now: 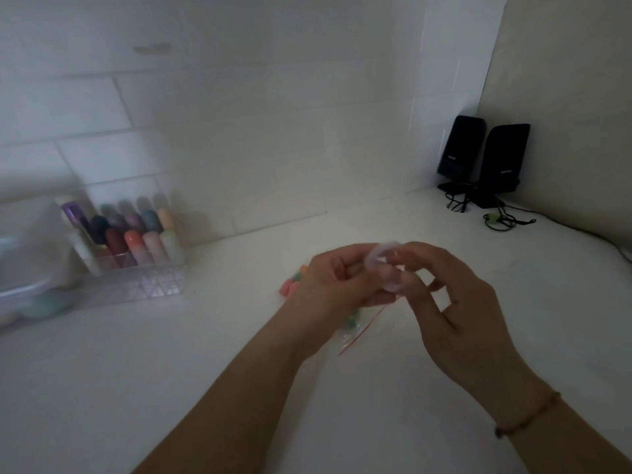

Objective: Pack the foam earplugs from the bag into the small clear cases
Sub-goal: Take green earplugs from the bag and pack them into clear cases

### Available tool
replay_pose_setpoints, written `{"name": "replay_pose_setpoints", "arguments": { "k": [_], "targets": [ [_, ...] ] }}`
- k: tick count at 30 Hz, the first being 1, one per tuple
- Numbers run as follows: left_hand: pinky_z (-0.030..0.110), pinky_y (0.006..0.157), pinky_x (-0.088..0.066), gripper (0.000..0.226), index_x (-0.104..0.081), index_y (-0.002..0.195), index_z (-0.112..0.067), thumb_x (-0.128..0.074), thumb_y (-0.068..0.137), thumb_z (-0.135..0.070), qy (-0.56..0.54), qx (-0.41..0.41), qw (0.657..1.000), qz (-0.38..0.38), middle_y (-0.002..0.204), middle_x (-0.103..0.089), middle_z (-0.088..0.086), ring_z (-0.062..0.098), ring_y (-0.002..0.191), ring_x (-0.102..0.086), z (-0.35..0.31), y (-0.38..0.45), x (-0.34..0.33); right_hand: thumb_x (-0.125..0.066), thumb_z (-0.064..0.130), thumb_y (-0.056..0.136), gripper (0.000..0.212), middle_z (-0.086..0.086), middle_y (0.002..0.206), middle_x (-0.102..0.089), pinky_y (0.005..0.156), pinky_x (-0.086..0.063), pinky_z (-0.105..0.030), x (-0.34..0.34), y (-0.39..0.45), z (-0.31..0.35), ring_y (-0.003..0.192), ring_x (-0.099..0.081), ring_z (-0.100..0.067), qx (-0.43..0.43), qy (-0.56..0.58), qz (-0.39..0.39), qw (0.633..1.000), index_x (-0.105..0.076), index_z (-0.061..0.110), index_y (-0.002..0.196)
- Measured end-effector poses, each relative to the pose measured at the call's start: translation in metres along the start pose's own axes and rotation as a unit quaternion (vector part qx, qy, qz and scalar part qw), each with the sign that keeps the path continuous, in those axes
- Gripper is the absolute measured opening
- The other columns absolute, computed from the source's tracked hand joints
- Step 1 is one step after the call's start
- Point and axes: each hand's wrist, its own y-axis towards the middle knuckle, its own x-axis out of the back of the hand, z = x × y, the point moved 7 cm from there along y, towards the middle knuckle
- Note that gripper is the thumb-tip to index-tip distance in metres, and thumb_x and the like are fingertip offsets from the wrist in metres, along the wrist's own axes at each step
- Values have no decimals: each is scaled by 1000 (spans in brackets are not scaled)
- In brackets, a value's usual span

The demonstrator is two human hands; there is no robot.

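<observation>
A small clear case is held up above the white table between both hands. My left hand grips its left side with curled fingers. My right hand pinches its right side with thumb and fingertips. Beneath the hands lies a clear zip bag with a red seal strip and some coloured earplugs inside, partly hidden by my left wrist. A few loose foam earplugs, pink, green and orange, lie on the table just left of my left hand. The picture is blurred, so I cannot tell whether the case is open.
A clear organiser with several coloured tubes stands at the left against the tiled wall. White plastic containers sit at the far left edge. Two black speakers with cables stand in the back right corner.
</observation>
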Motion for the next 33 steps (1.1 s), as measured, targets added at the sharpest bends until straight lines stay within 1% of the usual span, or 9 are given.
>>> {"name": "replay_pose_setpoints", "arguments": {
  "k": [2,4,7,10,16,20,24,30,33],
  "targets": [
    [28,71,-57,29,-67,109,-5,-62,85,-19,-70,-1,996,-61,87,-68,9,22,80,-69,-5,6,20,-50,36,93,23,16,100,-64,65,-47,-29,1,-1,1,87,-61,-11,-2,10,-9,1000,-61,26,111],
    [30,68,-58,20,-65,104,-6,-55,92,-18,-154,-5,981,-119,81,-64,7,22,73,-66,-7,12,42,-54,34,89,10,14,76,-61,57,-43,-25,6,0,-5,66,-57,-11,-25,-16,-19,999,-62,29,87],
    [33,65,-57,16,-60,99,-9,-48,99,-19,-218,6,961,-170,75,-61,6,22,68,-66,0,14,64,-63,35,82,14,14,56,-56,54,-42,-23,-10,-7,-23,53,-52,-5,-87,-122,98,984,-61,36,69],
    [33,62,-58,15,-58,94,-9,-47,101,-17,-245,22,951,-188,74,-61,7,23,66,-66,9,15,70,-63,42,84,10,16,60,-56,62,-46,-25,-35,-20,-25,59,-52,-3,-89,-179,200,959,-71,37,85],
    [31,59,-56,15,-53,93,-10,-48,101,-22,-206,38,955,-211,68,-58,6,20,59,-60,21,17,68,-42,52,84,32,15,93,-62,64,-54,-35,-56,-28,-15,80,-64,-15,-27,-173,218,960,-68,36,92],
    [29,54,-50,28,-50,97,-11,-42,103,-37,-192,54,959,-200,67,-53,6,20,57,-52,24,19,63,-39,49,85,33,17,93,-69,55,-54,-30,-59,-31,-11,73,-67,-13,9,-209,219,953,-70,38,90],
    [29,55,-47,32,-51,98,-11,-39,103,-40,-174,53,964,-191,68,-54,7,20,58,-49,23,19,61,-35,49,87,34,19,97,-66,48,-42,-24,-62,-36,-8,60,-63,-12,16,-243,253,936,-68,42,91],
    [31,58,-43,37,-58,108,-6,-41,101,-39,-145,49,971,-186,70,-56,7,20,58,-49,21,19,60,-54,52,77,20,24,90,-63,63,-46,-16,-42,-30,-9,74,-58,4,-46,-143,210,966,-64,40,89],
    [31,59,-40,37,-57,107,-5,-52,90,-38,-137,39,974,-177,69,-54,7,20,57,-47,18,20,58,-74,31,73,16,18,82,-62,57,-38,-16,-32,-29,-14,60,-53,-1,-103,-51,203,972,-61,38,80]
  ]
}}
